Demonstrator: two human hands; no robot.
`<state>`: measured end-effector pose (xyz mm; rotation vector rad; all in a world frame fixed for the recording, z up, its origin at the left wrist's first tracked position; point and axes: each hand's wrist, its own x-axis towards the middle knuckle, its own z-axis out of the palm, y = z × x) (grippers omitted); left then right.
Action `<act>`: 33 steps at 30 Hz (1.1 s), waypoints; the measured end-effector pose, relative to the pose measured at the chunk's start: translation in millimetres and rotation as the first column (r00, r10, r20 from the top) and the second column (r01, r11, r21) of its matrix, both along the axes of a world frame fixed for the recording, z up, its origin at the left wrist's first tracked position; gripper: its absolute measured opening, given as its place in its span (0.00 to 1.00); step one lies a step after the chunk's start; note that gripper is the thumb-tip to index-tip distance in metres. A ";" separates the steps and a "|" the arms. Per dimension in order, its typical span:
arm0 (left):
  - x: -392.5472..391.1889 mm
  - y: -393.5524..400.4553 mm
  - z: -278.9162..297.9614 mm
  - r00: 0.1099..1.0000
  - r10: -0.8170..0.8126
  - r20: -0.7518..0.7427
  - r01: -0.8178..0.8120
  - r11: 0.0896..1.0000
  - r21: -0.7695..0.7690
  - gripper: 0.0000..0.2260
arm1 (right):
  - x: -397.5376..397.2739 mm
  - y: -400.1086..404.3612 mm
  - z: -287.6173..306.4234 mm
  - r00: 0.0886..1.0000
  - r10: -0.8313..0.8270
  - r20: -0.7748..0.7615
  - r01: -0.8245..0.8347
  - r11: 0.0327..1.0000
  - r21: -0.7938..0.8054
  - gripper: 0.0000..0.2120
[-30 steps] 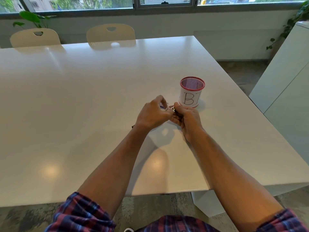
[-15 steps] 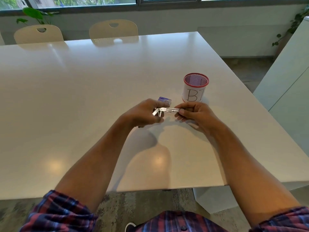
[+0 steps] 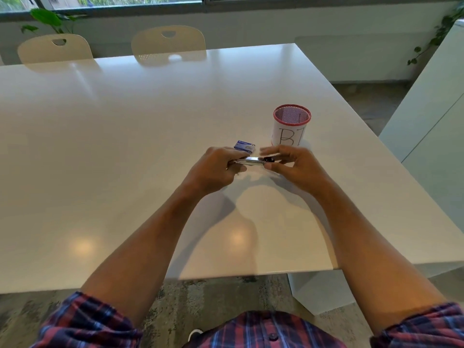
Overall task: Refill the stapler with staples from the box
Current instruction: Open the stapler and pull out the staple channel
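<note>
A small silver stapler [image 3: 252,160] lies level between my two hands, just above the white table [image 3: 125,146]. My left hand [image 3: 216,169] grips its left end with the fingers curled around it. My right hand [image 3: 293,164] pinches its dark right end between thumb and fingers, the upper fingers blurred. A small blue and white staple box [image 3: 245,146] lies on the table right behind my left hand's knuckles, partly hidden by them. I cannot tell whether the stapler's tray is open.
A red-rimmed mesh pen cup [image 3: 291,125] with a paper label reading "B1" stands just behind my right hand. Two cream chairs [image 3: 168,43] stand at the table's far side. A white cabinet [image 3: 431,116] stands to the right of the table.
My hands have drawn apart from a tight huddle, and the stapler now stretches level between them. The staple box has come into sight behind my left hand.
</note>
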<state>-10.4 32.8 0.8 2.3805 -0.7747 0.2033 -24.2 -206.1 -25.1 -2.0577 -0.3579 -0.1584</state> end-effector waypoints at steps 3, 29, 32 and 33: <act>-1.2 -0.6 0.9 0.999 0.038 -0.018 -0.039 0.998 -0.056 0.11 | -4.5 1.3 4.1 0.998 0.049 0.040 -0.049 0.999 -0.013 0.27; 4.8 -17.2 0.8 0.758 0.045 -0.651 -0.373 0.848 -0.376 0.05 | 2.2 10.4 -0.4 0.992 -0.122 -0.017 0.123 0.977 0.174 0.11; 10.6 -16.7 2.0 0.636 -0.048 -0.770 -0.427 0.810 -0.403 0.07 | 7.1 14.6 -1.0 0.985 -0.162 -0.058 0.172 0.947 0.270 0.08; 12.2 -16.6 1.0 0.614 -0.063 -0.787 -0.437 0.803 -0.405 0.08 | 8.5 15.4 -1.5 0.982 -0.172 -0.076 0.186 0.939 0.290 0.07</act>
